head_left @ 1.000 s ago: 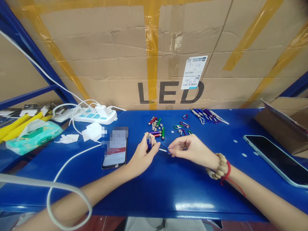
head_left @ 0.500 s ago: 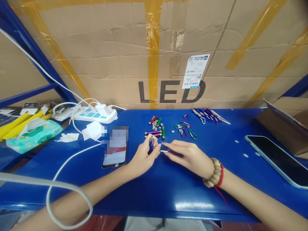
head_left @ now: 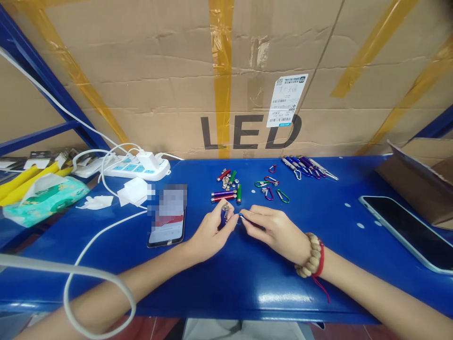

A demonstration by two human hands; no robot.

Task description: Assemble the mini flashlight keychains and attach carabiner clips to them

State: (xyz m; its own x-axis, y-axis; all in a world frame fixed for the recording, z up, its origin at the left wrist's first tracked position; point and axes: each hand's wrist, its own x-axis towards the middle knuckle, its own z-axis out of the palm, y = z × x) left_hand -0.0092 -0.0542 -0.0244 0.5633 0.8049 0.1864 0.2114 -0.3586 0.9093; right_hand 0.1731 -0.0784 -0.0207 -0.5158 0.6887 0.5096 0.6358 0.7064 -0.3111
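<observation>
My left hand (head_left: 217, 231) is closed around a small blue metal tube (head_left: 223, 216) with a silver end, most of it hidden by the fingers. Close beside it, my right hand (head_left: 272, 229) pinches a blue carabiner (head_left: 241, 215), of which only a small curved part shows. The fingertips of both hands nearly meet. Just beyond them lie a purple tube (head_left: 221, 194), a red tube (head_left: 222, 199) and a green tube (head_left: 239, 192), with small silver pieces (head_left: 226, 182) behind. Loose coloured carabiners, among them a green one (head_left: 283, 196), lie to the right of these.
Several tubes with carabiners attached (head_left: 307, 167) lie in a row at the back. A lit phone (head_left: 167, 219) is on the left, a dark phone (head_left: 406, 233) on the right. A white power strip (head_left: 138, 168) trails cables. Cardboard boxes (head_left: 159, 85) stand behind the blue table (head_left: 269, 283).
The right fingers have closed further over the blue carabiner, so less of it shows. The left hand keeps its hold on the tube. The whole view has shifted slightly.
</observation>
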